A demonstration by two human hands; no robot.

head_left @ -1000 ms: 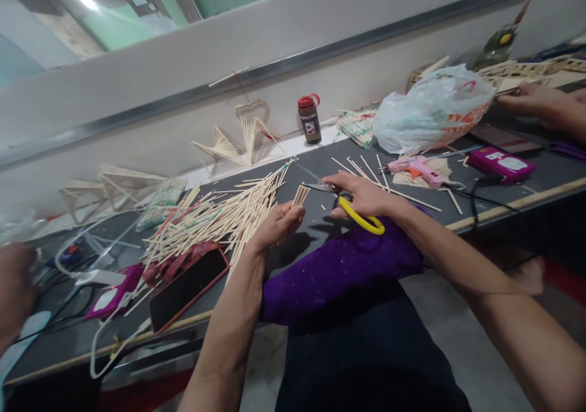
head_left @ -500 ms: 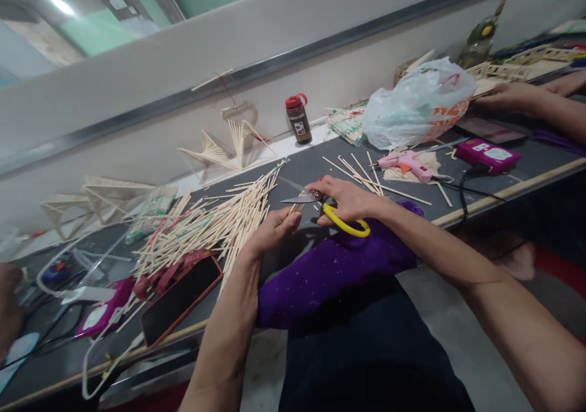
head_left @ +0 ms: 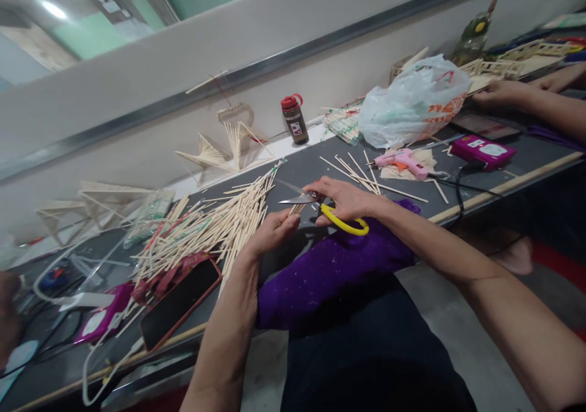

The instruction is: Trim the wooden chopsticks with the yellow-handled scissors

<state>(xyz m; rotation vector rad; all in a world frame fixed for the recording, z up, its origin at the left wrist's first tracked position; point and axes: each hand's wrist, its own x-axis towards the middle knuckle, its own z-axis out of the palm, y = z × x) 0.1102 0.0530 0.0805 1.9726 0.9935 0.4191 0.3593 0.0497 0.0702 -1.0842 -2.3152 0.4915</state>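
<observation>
My left hand [head_left: 274,229] pinches a small bundle of short wooden sticks [head_left: 297,209], their ends pointing up toward the scissors. Yellow-handled scissors [head_left: 345,221] are gripped in my right hand [head_left: 343,198], with the blades apart and pointing left, beside the tips of the bundle. Whether the blades touch the sticks is hard to tell. A large heap of loose wooden sticks [head_left: 242,216] lies just left of my hands. Purple cloth [head_left: 334,265] is spread beneath them, over the table's edge and my lap.
A phone [head_left: 180,305] lies at the left front. Behind stand a dark bottle [head_left: 295,119] and stick models [head_left: 208,154]. To the right are a pink glue gun [head_left: 403,162], a plastic bag [head_left: 412,107], a magenta box [head_left: 483,151] and another person's hands [head_left: 508,94].
The whole view has shifted slightly. My hands, the scissors and the bundle keep nearly the same places relative to each other.
</observation>
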